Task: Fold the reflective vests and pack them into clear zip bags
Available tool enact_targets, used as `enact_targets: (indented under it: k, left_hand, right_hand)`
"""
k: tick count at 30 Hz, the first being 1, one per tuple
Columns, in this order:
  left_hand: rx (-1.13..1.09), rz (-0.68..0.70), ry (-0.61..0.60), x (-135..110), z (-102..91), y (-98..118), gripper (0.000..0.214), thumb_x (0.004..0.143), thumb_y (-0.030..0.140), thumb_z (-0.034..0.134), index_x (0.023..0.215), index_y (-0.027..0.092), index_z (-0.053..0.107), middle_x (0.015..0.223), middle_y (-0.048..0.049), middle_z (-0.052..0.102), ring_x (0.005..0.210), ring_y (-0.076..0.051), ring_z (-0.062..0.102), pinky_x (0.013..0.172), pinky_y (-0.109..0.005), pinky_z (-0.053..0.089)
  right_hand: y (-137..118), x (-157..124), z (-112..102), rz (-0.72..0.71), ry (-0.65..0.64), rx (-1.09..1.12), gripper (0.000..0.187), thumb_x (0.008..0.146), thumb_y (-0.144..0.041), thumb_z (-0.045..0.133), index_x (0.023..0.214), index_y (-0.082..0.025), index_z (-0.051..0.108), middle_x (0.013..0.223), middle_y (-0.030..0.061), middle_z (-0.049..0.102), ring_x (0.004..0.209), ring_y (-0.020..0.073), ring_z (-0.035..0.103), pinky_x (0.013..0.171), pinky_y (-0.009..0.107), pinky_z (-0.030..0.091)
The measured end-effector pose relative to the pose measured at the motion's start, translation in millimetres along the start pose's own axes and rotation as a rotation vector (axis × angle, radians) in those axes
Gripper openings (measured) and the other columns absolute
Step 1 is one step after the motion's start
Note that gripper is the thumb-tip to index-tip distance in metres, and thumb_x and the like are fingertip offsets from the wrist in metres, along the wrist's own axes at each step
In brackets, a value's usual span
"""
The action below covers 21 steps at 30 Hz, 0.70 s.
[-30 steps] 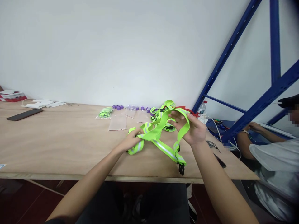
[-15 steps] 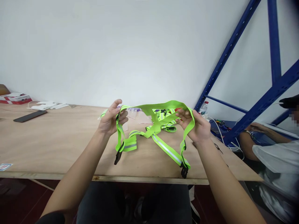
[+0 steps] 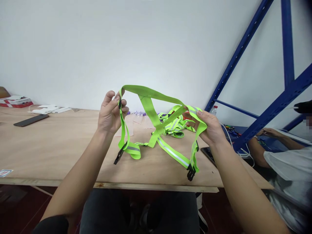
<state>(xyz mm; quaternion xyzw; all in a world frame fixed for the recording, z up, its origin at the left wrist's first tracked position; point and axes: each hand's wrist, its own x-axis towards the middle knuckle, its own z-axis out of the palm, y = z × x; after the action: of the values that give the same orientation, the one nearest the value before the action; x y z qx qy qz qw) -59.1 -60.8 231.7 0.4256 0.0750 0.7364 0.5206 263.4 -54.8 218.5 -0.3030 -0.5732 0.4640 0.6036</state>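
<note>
A neon-green reflective vest (image 3: 159, 130) made of elastic straps hangs between my two hands above the table. My left hand (image 3: 110, 112) grips its left strap near a black slider. My right hand (image 3: 208, 125) pinches the right strap, where a silver stripe faces up. Below my left hand dangles one black buckle half (image 3: 119, 156); another black buckle (image 3: 191, 172) hangs at the lower right. The straps cross in the middle. Behind the vest lies a tangled pile of similar green reflective straps (image 3: 174, 125), partly covered by it.
On the wooden table (image 3: 60, 146) are a dark flat slab (image 3: 31, 120), white papers (image 3: 52, 109) and a red-and-white box (image 3: 16, 101) at left. A phone (image 3: 208, 154) lies beside my right forearm. A blue metal frame (image 3: 265, 113) and another person's arm (image 3: 280, 138) are at right.
Both hands have risen slightly and my left hand has moved a little left, lifting the vest's top strap. The right strap has turned, showing its silver stripe.
</note>
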Motion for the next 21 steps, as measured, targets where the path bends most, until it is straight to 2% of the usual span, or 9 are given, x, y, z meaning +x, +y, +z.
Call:
enact_targets:
  k: [4, 7, 10, 13, 18, 21]
  left_hand:
    - [0.030, 0.043, 0.001, 0.1, 11.5, 5.3, 0.022, 0.081, 0.007, 0.071, 0.083, 0.029, 0.068, 0.118, 0.0066, 0.069, 0.077, -0.007, 0.067, 0.055, -0.013, 0.047]
    - [0.069, -0.024, -0.013, -3.7, 17.6, 8.1, 0.021, 0.083, 0.013, 0.069, 0.095, 0.030, 0.069, 0.130, 0.0023, 0.065, 0.084, -0.012, 0.070, 0.059, -0.017, 0.050]
    - [0.109, -0.188, -0.124, -11.5, 18.4, 3.4, 0.029, 0.081, 0.020, 0.073, 0.108, 0.029, 0.068, 0.135, -0.0038, 0.061, 0.075, -0.012, 0.069, 0.061, -0.021, 0.054]
    - [0.116, -0.370, -0.244, -19.1, 16.1, -7.8, 0.036, 0.076, 0.022, 0.078, 0.110, 0.024, 0.066, 0.129, -0.0070, 0.064, 0.065, -0.010, 0.066, 0.061, -0.023, 0.056]
    - [0.191, -0.627, -0.237, -20.5, 8.7, -22.9, 0.034, 0.076, 0.026, 0.084, 0.105, 0.022, 0.067, 0.104, -0.0039, 0.067, 0.062, -0.009, 0.062, 0.049, -0.017, 0.050]
    - [0.294, -0.764, -0.249, -15.2, 1.5, -29.6, 0.033, 0.079, 0.039, 0.082, 0.104, 0.022, 0.067, 0.105, -0.0061, 0.067, 0.064, -0.013, 0.066, 0.044, -0.017, 0.047]
  right_hand:
    - [-18.5, 0.9, 11.4, -0.037, -0.075, 0.012, 0.032, 0.070, -0.041, 0.084, 0.096, -0.023, 0.078, 0.124, 0.0069, 0.071, 0.118, 0.0337, 0.065, 0.058, 0.030, 0.061]
    - [-32.2, 3.2, 19.7, -0.083, -0.099, -0.020, 0.027, 0.072, -0.039, 0.082, 0.095, -0.027, 0.077, 0.127, 0.0034, 0.069, 0.125, 0.0346, 0.060, 0.057, 0.029, 0.060]
    - [-39.6, 6.8, 26.6, -0.101, -0.099, -0.042, 0.025, 0.073, -0.042, 0.082, 0.094, -0.029, 0.077, 0.123, 0.0018, 0.070, 0.125, 0.0346, 0.060, 0.058, 0.030, 0.059]
    - [-41.3, 8.9, 33.0, -0.108, -0.121, -0.049, 0.026, 0.072, -0.044, 0.084, 0.093, -0.029, 0.077, 0.120, 0.0015, 0.071, 0.123, 0.0338, 0.062, 0.066, 0.034, 0.060]
    - [-40.9, 7.3, 40.0, -0.161, -0.150, -0.064, 0.026, 0.070, -0.044, 0.086, 0.089, -0.027, 0.079, 0.118, 0.0031, 0.073, 0.118, 0.0313, 0.065, 0.087, 0.044, 0.058]
    - [-40.1, 6.1, 40.4, -0.165, -0.174, -0.089, 0.027, 0.069, -0.043, 0.087, 0.087, -0.025, 0.080, 0.109, 0.0050, 0.076, 0.115, 0.0315, 0.066, 0.093, 0.048, 0.054]
